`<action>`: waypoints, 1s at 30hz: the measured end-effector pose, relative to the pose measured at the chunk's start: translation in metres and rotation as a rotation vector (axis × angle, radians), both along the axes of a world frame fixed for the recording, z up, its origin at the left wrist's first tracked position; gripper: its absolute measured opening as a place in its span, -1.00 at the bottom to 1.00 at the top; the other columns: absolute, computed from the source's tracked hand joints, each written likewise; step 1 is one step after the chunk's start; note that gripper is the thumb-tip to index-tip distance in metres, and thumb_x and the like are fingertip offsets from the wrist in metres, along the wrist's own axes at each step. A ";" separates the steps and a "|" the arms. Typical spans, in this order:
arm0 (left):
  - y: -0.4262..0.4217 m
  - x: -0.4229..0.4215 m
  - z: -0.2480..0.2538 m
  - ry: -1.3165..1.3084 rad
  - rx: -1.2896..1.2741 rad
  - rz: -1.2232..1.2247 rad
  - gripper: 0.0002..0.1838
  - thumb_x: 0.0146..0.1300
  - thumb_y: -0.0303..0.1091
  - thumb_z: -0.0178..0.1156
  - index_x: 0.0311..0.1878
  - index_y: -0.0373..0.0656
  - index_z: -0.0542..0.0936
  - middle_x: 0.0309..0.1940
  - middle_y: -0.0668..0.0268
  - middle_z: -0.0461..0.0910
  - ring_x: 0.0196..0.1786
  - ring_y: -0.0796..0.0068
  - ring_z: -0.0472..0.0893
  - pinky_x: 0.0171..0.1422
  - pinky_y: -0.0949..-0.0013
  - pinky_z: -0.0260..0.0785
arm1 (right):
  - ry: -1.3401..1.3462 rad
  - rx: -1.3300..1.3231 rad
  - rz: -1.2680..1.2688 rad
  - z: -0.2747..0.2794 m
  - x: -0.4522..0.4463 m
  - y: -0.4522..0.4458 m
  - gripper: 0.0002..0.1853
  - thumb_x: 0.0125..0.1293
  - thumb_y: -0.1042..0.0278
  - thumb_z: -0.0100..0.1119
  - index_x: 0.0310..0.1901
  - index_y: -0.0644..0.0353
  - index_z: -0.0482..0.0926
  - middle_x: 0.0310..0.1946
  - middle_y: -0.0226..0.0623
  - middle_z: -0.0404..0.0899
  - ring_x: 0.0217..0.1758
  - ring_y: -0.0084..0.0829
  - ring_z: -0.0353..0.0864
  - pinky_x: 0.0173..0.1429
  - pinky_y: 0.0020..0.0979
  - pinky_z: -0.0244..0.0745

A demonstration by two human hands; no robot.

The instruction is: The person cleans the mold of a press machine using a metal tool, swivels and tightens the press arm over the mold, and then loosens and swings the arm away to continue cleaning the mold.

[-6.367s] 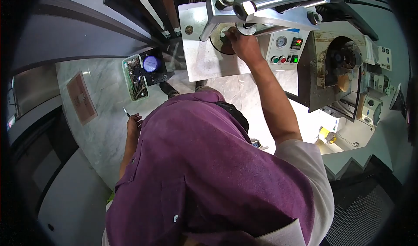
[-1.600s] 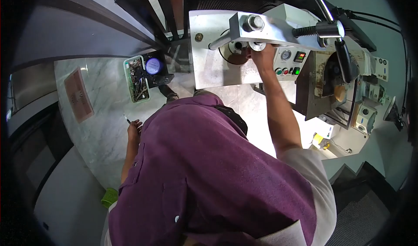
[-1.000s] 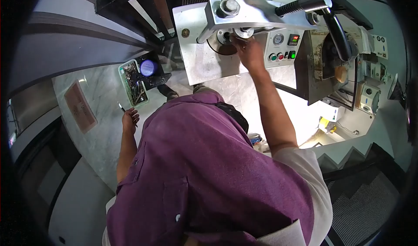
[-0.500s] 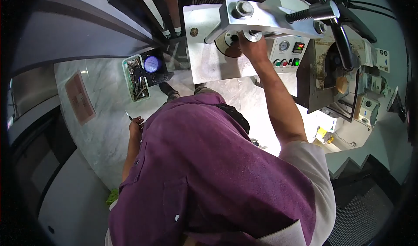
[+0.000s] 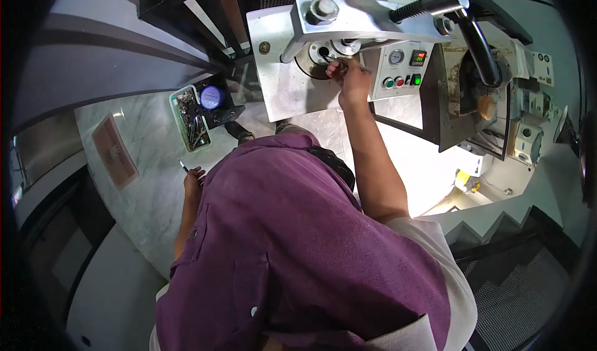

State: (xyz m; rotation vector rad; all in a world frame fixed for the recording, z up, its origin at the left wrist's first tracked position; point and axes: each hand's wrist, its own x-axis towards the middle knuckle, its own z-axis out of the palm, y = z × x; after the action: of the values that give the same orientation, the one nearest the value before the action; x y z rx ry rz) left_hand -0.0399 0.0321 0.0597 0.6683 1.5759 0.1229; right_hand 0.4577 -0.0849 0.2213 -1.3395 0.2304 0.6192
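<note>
My right hand (image 5: pixel 352 80) is closed over the white-topped machine (image 5: pixel 278 83). From its fingers a thin dark tool (image 5: pixel 330 58) points towards the hole in the round metal plate (image 5: pixel 317 52); its kind is too small to tell. Just above the fingers sits a round metal cap (image 5: pixel 346 47) under the thick metal crossbar (image 5: pixel 373 20). Low at my left side, my left hand (image 5: pixel 195 178) is closed around a slim pen-like tool (image 5: pixel 183 166) with a dark body and a pale tip pointing up and away.
A control panel (image 5: pixel 398 71) with a gauge, buttons and a lit display is right of my right hand. A black-handled lever (image 5: pixel 482 55) overhangs it. To the left are a tray of small tools (image 5: pixel 191 118), a purple-lidded jar (image 5: pixel 212 97) and a pinkish flat board (image 5: pixel 115 152).
My right hand has drawn back from under the crossbar, slightly down, uncovering the plate's hole and the thin dark tool. The view has shifted a little; my left hand is nearly unmoved.
</note>
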 end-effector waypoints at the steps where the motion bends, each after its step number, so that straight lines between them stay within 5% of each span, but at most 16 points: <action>1: 0.007 0.008 0.008 0.001 -0.051 0.092 -0.61 0.11 -0.32 -0.10 0.00 -0.24 0.45 -0.28 0.22 0.53 -0.37 0.39 0.47 -0.26 0.35 0.35 | 0.005 0.002 -0.011 -0.002 -0.003 -0.007 -0.80 0.30 0.41 -0.06 -0.29 0.42 0.45 -0.53 -0.17 0.51 -0.55 -0.40 0.53 -0.43 -0.42 0.56; 4: 0.022 0.016 0.019 0.006 -0.010 0.019 -0.62 0.17 -0.26 -0.09 0.01 -0.21 0.45 -0.26 0.23 0.52 -0.34 0.40 0.48 -0.26 0.37 0.38 | 0.145 0.398 -0.021 -0.007 -0.011 -0.027 -0.79 0.32 0.39 -0.09 -0.17 0.39 0.42 -0.47 -0.20 0.50 -0.44 -0.43 0.52 -0.31 -0.47 0.50; 10: 0.048 0.042 0.029 0.016 0.055 -0.019 -0.64 0.25 -0.21 -0.09 0.01 -0.20 0.46 -0.37 0.29 0.50 -0.46 0.48 0.44 -0.39 0.44 0.35 | -0.050 0.203 0.043 0.007 -0.018 -0.051 -0.80 0.32 0.36 0.01 -0.14 0.32 0.43 -0.47 -0.26 0.53 -0.46 -0.49 0.52 -0.33 -0.50 0.50; 12: 0.057 0.058 0.037 0.021 0.043 -0.222 -0.69 0.27 -0.25 -0.11 -0.04 -0.20 0.48 -0.60 0.43 0.36 -0.64 0.61 0.28 -0.57 0.50 0.16 | -0.070 0.186 0.042 0.008 -0.015 -0.064 -0.80 0.31 0.36 0.03 -0.14 0.31 0.44 -0.47 -0.27 0.53 -0.46 -0.49 0.52 -0.33 -0.50 0.49; 17: 0.050 0.129 0.074 0.096 0.124 -0.369 -0.75 0.28 -0.28 -0.14 -0.25 -0.17 0.52 -0.74 0.56 0.10 -0.73 0.70 0.06 -0.66 0.51 -0.13 | -0.086 0.159 0.032 0.001 0.003 -0.100 -0.79 0.32 0.33 0.01 -0.14 0.30 0.44 -0.46 -0.26 0.53 -0.46 -0.49 0.52 -0.34 -0.51 0.48; 20: 0.044 0.167 0.108 0.061 0.174 -0.489 -0.71 0.30 -0.21 -0.11 -0.28 -0.19 0.53 -0.75 0.56 0.10 -0.73 0.70 0.05 -0.65 0.51 -0.16 | -0.005 0.295 -0.014 0.003 0.011 -0.121 -0.67 0.34 0.18 -0.09 -0.08 0.31 0.43 -0.42 -0.29 0.49 -0.40 -0.50 0.47 -0.26 -0.48 0.40; 24: 0.047 0.187 0.134 0.107 0.221 -0.656 -0.54 0.40 0.01 -0.23 -0.21 -0.20 0.50 -0.74 0.53 0.12 -0.74 0.69 0.05 -0.65 0.51 -0.14 | 0.064 0.425 -0.148 -0.008 0.020 -0.149 -0.71 0.32 0.29 -0.12 -0.07 0.31 0.43 -0.40 -0.23 0.53 -0.42 -0.49 0.52 -0.30 -0.50 0.45; 30: 0.035 0.218 0.175 0.139 0.276 -0.829 -0.55 0.42 0.01 -0.24 -0.22 -0.16 0.50 -0.71 0.52 0.16 -0.73 0.69 0.09 -0.64 0.52 -0.09 | 0.092 0.444 -0.193 -0.023 0.016 -0.182 -0.75 0.32 0.28 -0.02 -0.09 0.27 0.43 -0.39 -0.25 0.56 -0.37 -0.49 0.53 -0.26 -0.50 0.39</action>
State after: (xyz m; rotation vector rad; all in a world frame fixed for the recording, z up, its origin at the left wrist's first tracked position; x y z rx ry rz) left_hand 0.1779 0.0672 0.2349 1.5202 1.3062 -0.3362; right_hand 0.4741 -0.2672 0.1981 -0.8510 0.2748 0.5305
